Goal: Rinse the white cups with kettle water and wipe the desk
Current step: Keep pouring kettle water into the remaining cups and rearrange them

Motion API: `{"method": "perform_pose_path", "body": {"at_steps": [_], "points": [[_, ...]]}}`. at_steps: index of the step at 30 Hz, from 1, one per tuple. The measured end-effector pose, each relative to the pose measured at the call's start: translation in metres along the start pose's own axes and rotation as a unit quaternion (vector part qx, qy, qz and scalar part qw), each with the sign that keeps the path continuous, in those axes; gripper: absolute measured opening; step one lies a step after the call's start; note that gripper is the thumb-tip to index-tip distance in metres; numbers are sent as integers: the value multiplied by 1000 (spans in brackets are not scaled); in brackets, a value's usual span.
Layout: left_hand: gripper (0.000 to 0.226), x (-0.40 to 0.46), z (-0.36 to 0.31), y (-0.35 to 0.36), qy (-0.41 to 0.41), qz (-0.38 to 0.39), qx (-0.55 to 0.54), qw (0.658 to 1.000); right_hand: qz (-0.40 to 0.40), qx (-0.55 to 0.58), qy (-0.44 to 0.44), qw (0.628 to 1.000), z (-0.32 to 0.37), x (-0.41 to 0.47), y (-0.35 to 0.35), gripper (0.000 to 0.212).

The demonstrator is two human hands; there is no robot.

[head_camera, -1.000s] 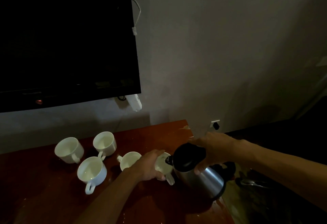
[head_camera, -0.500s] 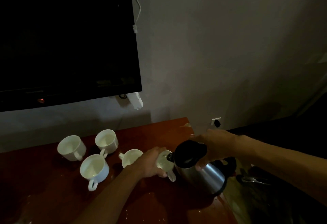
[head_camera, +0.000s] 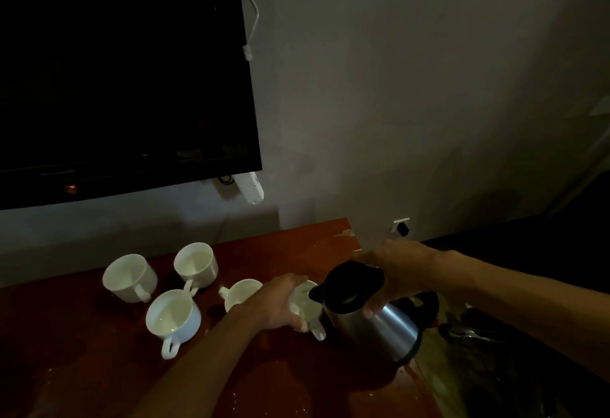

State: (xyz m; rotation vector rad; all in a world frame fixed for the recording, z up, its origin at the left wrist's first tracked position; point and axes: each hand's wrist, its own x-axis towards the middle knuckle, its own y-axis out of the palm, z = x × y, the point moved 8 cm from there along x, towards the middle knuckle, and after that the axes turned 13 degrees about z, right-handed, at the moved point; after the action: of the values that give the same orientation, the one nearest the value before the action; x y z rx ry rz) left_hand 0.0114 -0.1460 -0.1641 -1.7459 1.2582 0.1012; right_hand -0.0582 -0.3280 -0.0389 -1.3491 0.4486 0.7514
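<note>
While the left hand (head_camera: 280,305) wraps its fingers around a white cup (head_camera: 307,302) on the red-brown desk (head_camera: 82,368), the right hand (head_camera: 396,272) grips the top of a steel kettle (head_camera: 376,315). That kettle has a black lid and is tipped to the left, so its black spout sits right over the mouth of the held cup. This cup's handle pokes out toward the person, just under the left fingers.

Four more white cups stand on the desk, to the left of the held one. One cup (head_camera: 242,293) is just beside the left hand, partly hidden by it. Another cup (head_camera: 173,317) sits nearest the person, with its handle pointing down. A third cup (head_camera: 196,264) is behind it, near the wall. The fourth cup (head_camera: 130,277) is farthest left and leans a bit to one side.

Small wet spots shine on the desk near the front. Above the cups hangs a big dark TV (head_camera: 122,70) on the grey wall, with a white power strip (head_camera: 252,188) under its corner.
</note>
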Motion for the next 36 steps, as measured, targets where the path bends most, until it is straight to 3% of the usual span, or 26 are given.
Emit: {"method": "perform_pose_path", "body": {"at_steps": [15,20,28,36], "points": [[108,-4,1,0,-3,-15,-5,1000,1,-11,-6,1000,6,-2,-1,85],[106,-4,-2,0,-1,-14,-3,1000,7,-4,2,1000,1,0,0,76],[107,-3,-1,0,1,-18,-3,1000,-4,-3,5,1000,-3,0,1,90],[108,-5,1,1,-2,-25,-15,1000,-1,-11,6,1000,4,0,-1,85]]}}
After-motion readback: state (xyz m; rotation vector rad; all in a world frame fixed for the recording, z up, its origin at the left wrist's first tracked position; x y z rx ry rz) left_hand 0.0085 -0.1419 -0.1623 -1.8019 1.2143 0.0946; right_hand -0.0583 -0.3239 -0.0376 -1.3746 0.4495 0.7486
